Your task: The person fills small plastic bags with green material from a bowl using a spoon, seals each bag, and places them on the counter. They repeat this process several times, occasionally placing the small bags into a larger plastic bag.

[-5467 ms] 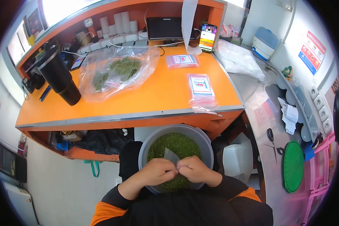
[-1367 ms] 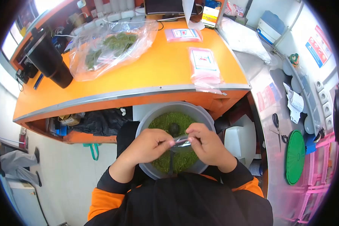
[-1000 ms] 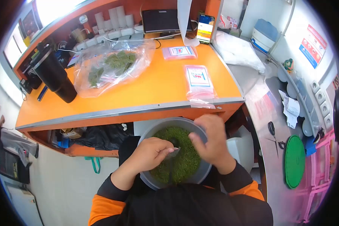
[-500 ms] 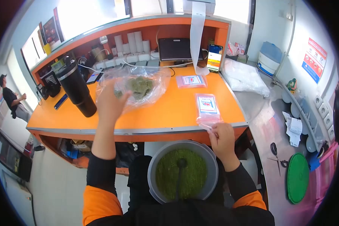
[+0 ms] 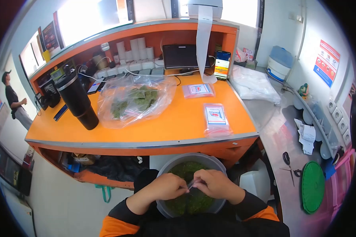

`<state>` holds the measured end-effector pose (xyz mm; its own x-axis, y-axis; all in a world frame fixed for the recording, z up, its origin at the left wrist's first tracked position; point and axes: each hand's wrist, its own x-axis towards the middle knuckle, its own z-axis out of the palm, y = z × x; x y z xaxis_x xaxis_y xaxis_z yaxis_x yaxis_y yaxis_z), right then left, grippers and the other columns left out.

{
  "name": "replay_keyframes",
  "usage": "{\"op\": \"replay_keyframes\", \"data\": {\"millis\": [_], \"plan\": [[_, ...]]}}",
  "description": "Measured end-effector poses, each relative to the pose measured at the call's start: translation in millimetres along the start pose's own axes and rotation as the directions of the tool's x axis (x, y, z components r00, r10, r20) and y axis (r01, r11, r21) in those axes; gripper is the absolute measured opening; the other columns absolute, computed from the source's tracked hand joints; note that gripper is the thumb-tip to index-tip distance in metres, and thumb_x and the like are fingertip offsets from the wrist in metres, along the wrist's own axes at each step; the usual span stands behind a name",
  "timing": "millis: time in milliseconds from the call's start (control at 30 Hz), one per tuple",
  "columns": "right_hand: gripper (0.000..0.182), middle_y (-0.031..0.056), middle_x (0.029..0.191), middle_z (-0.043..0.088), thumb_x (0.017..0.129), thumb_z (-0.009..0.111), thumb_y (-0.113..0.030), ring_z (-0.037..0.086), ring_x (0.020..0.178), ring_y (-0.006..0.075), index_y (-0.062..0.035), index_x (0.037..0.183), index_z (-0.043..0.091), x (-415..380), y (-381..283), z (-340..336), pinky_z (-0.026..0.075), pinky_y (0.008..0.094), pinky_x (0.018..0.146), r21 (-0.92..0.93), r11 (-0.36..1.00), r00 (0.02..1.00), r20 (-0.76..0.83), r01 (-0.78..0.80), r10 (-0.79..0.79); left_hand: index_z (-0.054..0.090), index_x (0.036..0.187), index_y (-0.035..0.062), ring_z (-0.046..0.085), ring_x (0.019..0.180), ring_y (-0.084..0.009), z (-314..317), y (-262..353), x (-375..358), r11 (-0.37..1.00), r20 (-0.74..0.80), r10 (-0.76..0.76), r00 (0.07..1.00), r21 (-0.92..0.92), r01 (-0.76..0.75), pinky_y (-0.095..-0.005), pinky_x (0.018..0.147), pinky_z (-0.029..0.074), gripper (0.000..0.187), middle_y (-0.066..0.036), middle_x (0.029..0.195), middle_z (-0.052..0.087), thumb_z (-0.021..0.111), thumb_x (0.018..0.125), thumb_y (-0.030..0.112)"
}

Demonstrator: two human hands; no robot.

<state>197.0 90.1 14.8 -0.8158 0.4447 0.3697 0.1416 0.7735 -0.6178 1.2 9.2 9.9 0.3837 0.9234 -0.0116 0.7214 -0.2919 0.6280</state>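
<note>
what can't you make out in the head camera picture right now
Head view: the small pale item, mostly hidden by the fingers of the left hand and right hand.
Head view: part of the green shreds, covered by both hands.
Head view: fine print on the nearer pink packets, too small to read.
Head view: the pink rack, cut off by the dark right edge.

A: From where does the head view look?

B: From head height, forward and down; the left hand [image 5: 171, 187] and right hand [image 5: 214, 184] lie near, at lower centre.

A: And its breadth?

B: Wide and curved, darkened at the corners; the orange desk [image 5: 170, 128] spans mid-frame, farther off, and a standing person [image 5: 14, 98] appears more distant, at far left.
</note>
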Motion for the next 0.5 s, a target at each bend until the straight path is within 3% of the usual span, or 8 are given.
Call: {"op": "replay_keyframes", "data": {"millis": [133, 233, 333, 433, 500], "plan": [[0.016, 0.0094, 0.076, 0.059, 0.079, 0.064, -0.021, 0.058, 0.076, 0.0299, -0.0062, 0.078, 0.057, -0.3, -6.2, -1.0, 0.045, 0.0367, 0.066, -0.179, 0.982, 0.986, -0.143, 0.055, -0.081, 0.064, 0.072, 0.0067, 0.058, 0.065, -0.0317, 6.5, -0.5, -4.4, 0.999, -0.012, 0.018, 1.000, -0.032, -0.018, -0.0404, 0.059, 0.045, 0.022, -0.012, 0.066, 0.059, 0.065, 0.080, 0.028], [0.017, 0.0100, 0.074, 0.059, 0.079, 0.060, -0.020, 0.058, 0.072, 0.0293, -0.0053, 0.071, 0.059, -8.2, 0.0, 15.0, 0.045, 0.0361, 0.064, 0.160, 0.973, 0.971, 0.200, -0.168, 0.134, 0.061, 0.069, 0.0059, 0.058, 0.065, -0.0327, 22.0, -5.6, -5.4, 0.991, -0.051, 0.096, 0.994, -0.085, -0.100, -0.0411, 0.058, 0.044, 0.025, -0.013, 0.066, 0.058, 0.063, 0.081, 0.028], [0.016, 0.0102, 0.072, 0.061, 0.079, 0.054, -0.018, 0.057, 0.068, 0.0304, -0.0042, 0.075, 0.062, -14.8, 15.5, 30.2, 0.045, 0.0363, 0.063, 0.249, 0.930, 0.918, 0.358, -0.269, 0.169, 0.059, 0.068, 0.0048, 0.054, 0.060, -0.0312, 31.4, -3.8, -6.5, 0.967, -0.151, 0.180, 0.972, -0.153, -0.202, -0.0378, 0.055, 0.042, 0.024, -0.012, 0.063, 0.054, 0.064, 0.082, 0.023], [0.017, 0.0109, 0.070, 0.061, 0.078, 0.052, -0.015, 0.058, 0.064, 0.0279, -0.0026, 0.078, 0.062, -20.3, 20.2, 29.9, 0.046, 0.0350, 0.061, 0.296, 0.921, 0.941, 0.294, -0.255, 0.166, 0.056, 0.066, 0.0034, 0.051, 0.058, -0.0304, 27.2, -5.8, -13.2, 0.924, -0.283, 0.185, 0.941, -0.277, -0.265, -0.0366, 0.053, 0.039, 0.024, -0.012, 0.061, 0.050, 0.062, 0.083, 0.019], [0.017, 0.0106, 0.069, 0.061, 0.078, 0.052, -0.015, 0.059, 0.064, 0.0245, -0.0018, 0.078, 0.062, -24.1, 25.2, 27.7, 0.045, 0.0339, 0.060, 0.392, 0.839, 0.898, 0.377, -0.377, 0.228, 0.054, 0.065, 0.0028, 0.049, 0.057, -0.0295, 22.0, -10.9, -18.8, 0.927, -0.319, 0.156, 0.935, -0.279, -0.250, -0.0359, 0.053, 0.038, 0.025, -0.011, 0.059, 0.048, 0.060, 0.084, 0.017]]}}
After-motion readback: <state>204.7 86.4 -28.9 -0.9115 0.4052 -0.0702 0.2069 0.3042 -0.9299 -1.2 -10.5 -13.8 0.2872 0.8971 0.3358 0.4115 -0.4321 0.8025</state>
